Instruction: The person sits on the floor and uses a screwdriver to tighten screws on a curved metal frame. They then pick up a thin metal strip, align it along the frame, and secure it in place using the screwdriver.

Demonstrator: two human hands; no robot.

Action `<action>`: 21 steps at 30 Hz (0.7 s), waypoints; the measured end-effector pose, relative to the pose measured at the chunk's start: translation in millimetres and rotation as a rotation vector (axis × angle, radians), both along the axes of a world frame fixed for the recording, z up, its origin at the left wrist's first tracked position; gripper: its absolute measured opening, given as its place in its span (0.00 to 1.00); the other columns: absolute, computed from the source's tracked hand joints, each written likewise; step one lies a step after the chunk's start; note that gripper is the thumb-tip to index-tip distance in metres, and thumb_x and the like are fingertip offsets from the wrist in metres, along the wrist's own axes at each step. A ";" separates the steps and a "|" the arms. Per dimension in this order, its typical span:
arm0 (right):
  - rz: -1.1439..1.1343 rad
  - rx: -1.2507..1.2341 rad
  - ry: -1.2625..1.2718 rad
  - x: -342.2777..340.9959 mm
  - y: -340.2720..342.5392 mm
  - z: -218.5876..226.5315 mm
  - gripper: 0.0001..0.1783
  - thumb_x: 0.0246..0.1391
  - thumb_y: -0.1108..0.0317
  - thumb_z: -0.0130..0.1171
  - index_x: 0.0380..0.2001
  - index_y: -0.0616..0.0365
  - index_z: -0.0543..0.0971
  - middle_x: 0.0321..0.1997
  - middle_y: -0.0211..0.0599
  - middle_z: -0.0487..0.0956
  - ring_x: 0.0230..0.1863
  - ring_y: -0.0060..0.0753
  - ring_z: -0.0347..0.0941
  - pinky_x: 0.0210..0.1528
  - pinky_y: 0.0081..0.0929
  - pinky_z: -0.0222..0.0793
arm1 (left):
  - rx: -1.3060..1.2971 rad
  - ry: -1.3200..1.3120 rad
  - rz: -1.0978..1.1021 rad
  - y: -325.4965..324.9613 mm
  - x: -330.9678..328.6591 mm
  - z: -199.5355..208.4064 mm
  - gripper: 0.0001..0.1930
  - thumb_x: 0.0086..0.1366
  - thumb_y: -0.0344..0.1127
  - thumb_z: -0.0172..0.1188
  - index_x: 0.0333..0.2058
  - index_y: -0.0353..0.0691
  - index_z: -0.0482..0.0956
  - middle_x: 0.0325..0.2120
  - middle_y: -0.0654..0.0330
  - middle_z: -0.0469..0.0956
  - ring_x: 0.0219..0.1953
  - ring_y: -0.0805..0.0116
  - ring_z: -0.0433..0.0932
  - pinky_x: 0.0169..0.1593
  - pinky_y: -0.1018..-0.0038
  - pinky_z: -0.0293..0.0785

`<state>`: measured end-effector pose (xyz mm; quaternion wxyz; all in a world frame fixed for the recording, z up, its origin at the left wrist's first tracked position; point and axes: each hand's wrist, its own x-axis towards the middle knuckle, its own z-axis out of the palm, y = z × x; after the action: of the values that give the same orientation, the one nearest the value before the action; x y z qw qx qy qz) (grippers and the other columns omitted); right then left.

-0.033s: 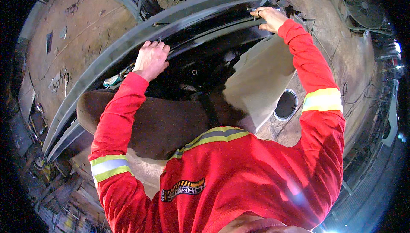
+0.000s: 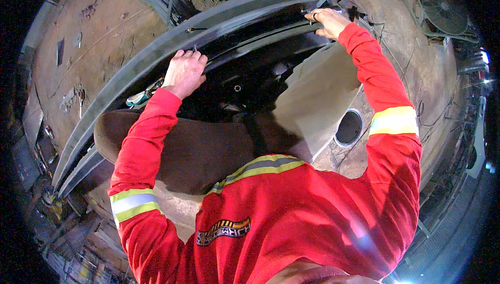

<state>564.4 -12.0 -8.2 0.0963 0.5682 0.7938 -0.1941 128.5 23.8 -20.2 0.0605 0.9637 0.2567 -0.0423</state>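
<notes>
A long grey metal beam point(image 2: 112, 87) with raised edges runs across in front of me; the lens bends it. My left hand point(image 2: 186, 70) is closed over its near edge, the fingers curled down beside a small bolt-like piece point(image 2: 195, 48). Its fingertips are partly hidden. Toward the beam's right end, my right hand point(image 2: 329, 22) grips the same beam, forefinger and thumb on either side of an edge. A ring shows on one finger. Next to my left wrist lies a tool with a teal handle point(image 2: 139, 97), partly covered by the sleeve. Small fittings point(image 2: 194, 29) stick up along the beam.
Bundles of dark metal strips point(image 2: 169, 0) lie beyond the beam. A round fan point(image 2: 442, 4) stands at the far right. Beside my right leg is a round dark-topped container point(image 2: 349, 128). Cables and scraps lie on the stained floor point(image 2: 104, 29). My knees are under my arms.
</notes>
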 end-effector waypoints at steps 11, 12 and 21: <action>0.072 -0.079 -0.166 -5.0 -0.4 -0.8 0.24 0.43 0.73 0.62 0.48 0.62 0.76 0.49 0.44 0.76 0.53 0.46 0.71 0.58 0.38 0.65 | -0.020 -0.004 -0.008 1.2 0.8 -1.6 0.20 0.41 0.39 0.72 0.32 0.42 0.72 0.30 0.58 0.74 0.39 0.59 0.75 0.44 0.64 0.69; 0.085 -0.021 -0.114 -2.8 -2.2 -1.9 0.22 0.42 0.72 0.62 0.46 0.61 0.77 0.46 0.44 0.77 0.50 0.46 0.72 0.56 0.38 0.67 | -0.017 -0.009 -0.008 0.5 1.9 -1.7 0.20 0.41 0.39 0.71 0.32 0.42 0.72 0.30 0.58 0.74 0.39 0.59 0.75 0.44 0.64 0.69; 0.145 0.180 0.042 7.0 -10.3 -13.0 0.18 0.42 0.72 0.60 0.40 0.65 0.78 0.44 0.44 0.77 0.51 0.46 0.71 0.56 0.36 0.67 | -0.004 -0.036 0.084 -6.9 -4.1 4.2 0.22 0.44 0.40 0.70 0.39 0.41 0.75 0.35 0.57 0.76 0.41 0.58 0.76 0.45 0.65 0.71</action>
<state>571.4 -22.3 -21.2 0.0421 0.5115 0.8489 -0.1262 124.4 17.0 -16.1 0.0689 0.9525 0.2958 -0.0229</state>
